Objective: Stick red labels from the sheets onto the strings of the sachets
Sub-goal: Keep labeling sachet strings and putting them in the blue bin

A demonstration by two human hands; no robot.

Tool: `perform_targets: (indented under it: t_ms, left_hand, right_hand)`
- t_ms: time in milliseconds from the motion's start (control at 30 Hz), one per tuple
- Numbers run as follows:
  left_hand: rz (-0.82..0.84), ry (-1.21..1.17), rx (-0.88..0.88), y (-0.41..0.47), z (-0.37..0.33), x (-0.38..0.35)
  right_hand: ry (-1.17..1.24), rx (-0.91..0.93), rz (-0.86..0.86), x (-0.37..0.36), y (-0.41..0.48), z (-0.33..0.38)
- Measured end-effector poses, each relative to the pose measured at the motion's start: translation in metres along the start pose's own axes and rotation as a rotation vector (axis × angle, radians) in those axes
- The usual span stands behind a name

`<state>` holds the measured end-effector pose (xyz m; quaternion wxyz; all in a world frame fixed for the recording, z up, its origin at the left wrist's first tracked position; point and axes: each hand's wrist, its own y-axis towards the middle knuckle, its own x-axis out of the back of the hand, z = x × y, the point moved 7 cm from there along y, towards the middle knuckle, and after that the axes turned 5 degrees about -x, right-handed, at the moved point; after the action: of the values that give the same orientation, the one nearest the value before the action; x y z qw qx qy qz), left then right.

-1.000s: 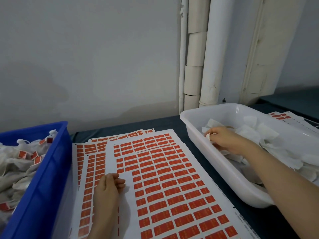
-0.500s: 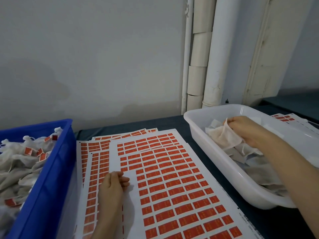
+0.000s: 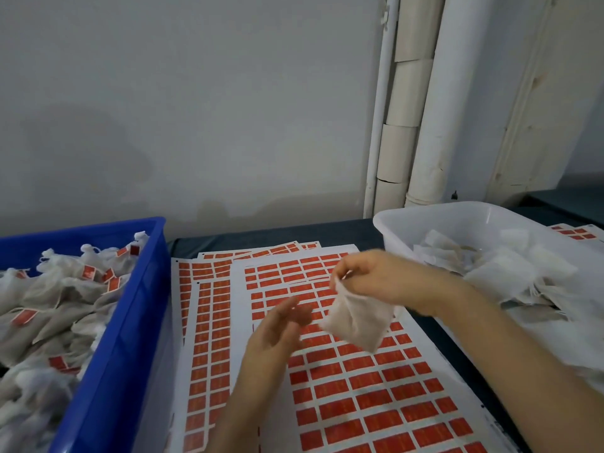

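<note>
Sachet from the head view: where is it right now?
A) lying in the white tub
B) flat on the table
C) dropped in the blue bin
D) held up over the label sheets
D: the right hand pinches the sachet by its top, so it hangs over the label sheets, outside both the white tub and the blue bin.

No words or numbers could be read. The red labels (image 3: pixel 372 398) on the sheets (image 3: pixel 238 322), under the left hand (image 3: pixel 277 331) and right hand (image 3: pixel 369 279), had faint marks (too blurry to tell).
</note>
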<state>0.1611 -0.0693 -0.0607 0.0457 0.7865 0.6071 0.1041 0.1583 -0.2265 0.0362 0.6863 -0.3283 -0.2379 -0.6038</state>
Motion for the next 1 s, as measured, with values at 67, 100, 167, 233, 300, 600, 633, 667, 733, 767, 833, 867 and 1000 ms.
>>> perform_targets:
  t_ms: [67, 100, 167, 233, 300, 600, 633, 667, 733, 767, 833, 867, 1000]
  left_hand:
    - [0.113, -0.022, 0.032, -0.002, 0.0, -0.01]
    - [0.132, -0.021, 0.038, -0.003, 0.002, -0.011]
    - [0.099, 0.018, 0.053, -0.002, 0.007, -0.009]
    - [-0.007, 0.044, 0.089, 0.0, 0.014, 0.002]
    - [-0.113, 0.018, 0.116, 0.001, 0.018, 0.011]
    - [-0.198, -0.017, 0.162, 0.001, 0.022, 0.016]
    - [-0.182, -0.008, 0.163, 0.001, 0.022, 0.015]
    - [-0.167, -0.007, 0.157, 0.001, 0.022, 0.014]
    - [-0.152, -0.013, 0.132, 0.001, 0.021, 0.011]
    - [-0.149, -0.016, 0.118, 0.001, 0.019, 0.011]
    - [-0.163, -0.006, 0.083, 0.002, 0.017, 0.011]
    - [-0.186, 0.003, 0.077, 0.002, 0.016, 0.013]
    - [-0.3, -0.05, 0.118, 0.0, 0.019, 0.022]
  right_hand:
    - [-0.061, 0.02, 0.05, -0.031, 0.01, 0.002]
    - [-0.069, 0.024, 0.055, -0.044, 0.015, 0.002]
    - [-0.012, 0.006, 0.019, -0.056, 0.022, -0.001]
    - [0.097, -0.025, -0.084, -0.056, 0.026, -0.006]
    - [0.248, -0.028, -0.202, -0.053, 0.024, -0.012]
    - [0.549, 0.043, -0.484, -0.077, 0.011, -0.041]
    - [0.56, 0.037, -0.494, -0.078, 0.012, -0.043]
    - [0.566, 0.035, -0.496, -0.079, 0.013, -0.044]
    - [0.559, 0.04, -0.489, -0.082, 0.014, -0.044]
    - [0.545, 0.049, -0.483, -0.085, 0.014, -0.043]
    - [0.524, 0.073, -0.477, -0.088, 0.014, -0.042]
    - [0.519, 0.08, -0.486, -0.089, 0.013, -0.043]
    - [0.522, 0.089, -0.543, -0.085, 0.009, -0.044]
